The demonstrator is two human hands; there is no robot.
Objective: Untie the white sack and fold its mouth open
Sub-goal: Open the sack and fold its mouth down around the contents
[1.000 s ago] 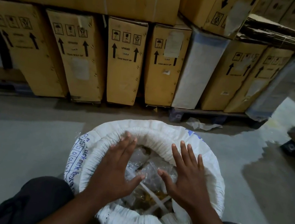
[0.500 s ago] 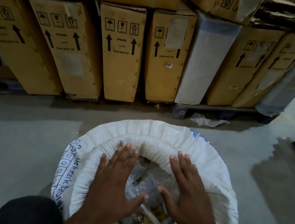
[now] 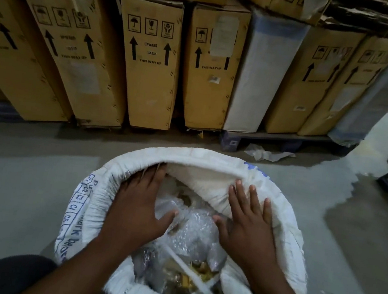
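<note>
Now the white sack [image 3: 284,221] stands on the floor [image 3: 17,186] between our knees, mouth already untied and rolled wide. Since a second ago our left hand [image 3: 136,208] has slid fingertips under the far rim, while our right hand [image 3: 249,224] presses flat and open on the inner fold, so we judge only the final smoothing remains.

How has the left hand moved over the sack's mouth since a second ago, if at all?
Yes. The left hand has slid forward toward the far rim of the white sack; its fingertips, earlier short of the rolled edge, now tuck under it.
</note>
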